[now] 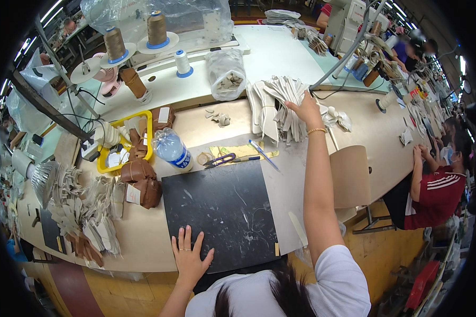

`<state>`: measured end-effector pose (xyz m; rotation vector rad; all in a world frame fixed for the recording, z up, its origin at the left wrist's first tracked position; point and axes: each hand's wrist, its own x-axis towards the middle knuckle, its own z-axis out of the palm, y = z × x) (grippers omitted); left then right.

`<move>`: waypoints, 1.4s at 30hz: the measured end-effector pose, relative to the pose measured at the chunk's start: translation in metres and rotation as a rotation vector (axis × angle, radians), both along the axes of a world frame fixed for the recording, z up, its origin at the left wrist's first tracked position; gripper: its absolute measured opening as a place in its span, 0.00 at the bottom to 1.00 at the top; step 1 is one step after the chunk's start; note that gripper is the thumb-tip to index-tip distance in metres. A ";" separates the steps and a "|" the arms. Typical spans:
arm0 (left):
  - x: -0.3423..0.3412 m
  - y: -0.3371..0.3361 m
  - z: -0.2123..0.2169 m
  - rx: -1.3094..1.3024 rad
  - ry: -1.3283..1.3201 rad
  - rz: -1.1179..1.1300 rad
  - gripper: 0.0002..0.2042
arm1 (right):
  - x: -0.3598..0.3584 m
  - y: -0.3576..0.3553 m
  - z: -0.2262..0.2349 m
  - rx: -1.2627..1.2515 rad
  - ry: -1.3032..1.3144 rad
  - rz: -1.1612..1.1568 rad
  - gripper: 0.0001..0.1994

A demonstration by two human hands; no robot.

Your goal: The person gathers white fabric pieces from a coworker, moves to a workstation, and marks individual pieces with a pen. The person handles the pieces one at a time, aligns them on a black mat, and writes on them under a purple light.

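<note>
Black cutting mat (222, 211) lies flat at the near edge of the beige tabletop (206, 124). The left hand (188, 258) rests on the mat's near left corner, fingers spread, grasping nothing. The right hand (305, 110) is extended far across the tabletop, fingers closed onto the top of a stack of pale cut pieces (283, 108) standing fanned beyond the mat. Between mat and stack lie purple-handled scissors (220, 159) and a blue pen (263, 154). A plastic water bottle (173, 149) lies left of the scissors, beside a yellow tray (122, 145) and brown leather pieces (142, 180).
</note>
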<state>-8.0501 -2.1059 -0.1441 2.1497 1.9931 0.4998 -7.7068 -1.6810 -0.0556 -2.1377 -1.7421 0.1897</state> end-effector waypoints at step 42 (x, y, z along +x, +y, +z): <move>0.001 0.001 0.001 -0.025 -0.005 -0.004 0.28 | 0.034 0.068 -0.035 -0.367 0.375 0.122 0.65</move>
